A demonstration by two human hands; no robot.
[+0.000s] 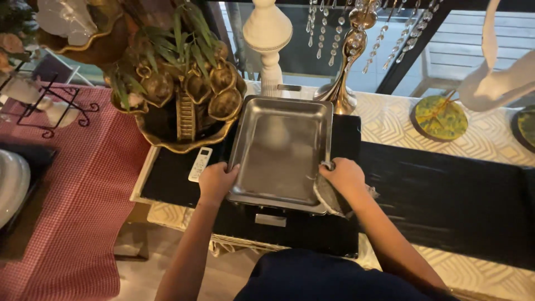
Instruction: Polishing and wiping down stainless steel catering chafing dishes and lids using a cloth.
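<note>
A rectangular stainless steel pan rests on a black surface in front of me, its inside bare and shiny. My left hand grips the pan's near left rim. My right hand presses a crumpled grey cloth against the pan's near right rim and corner. Part of the cloth hangs down over the edge under my palm.
A white remote control lies left of the pan. A gold tiered ornament with green leaves stands at back left. A white lamp base and a crystal candelabra stand behind the pan. A red checked tablecloth covers the left table.
</note>
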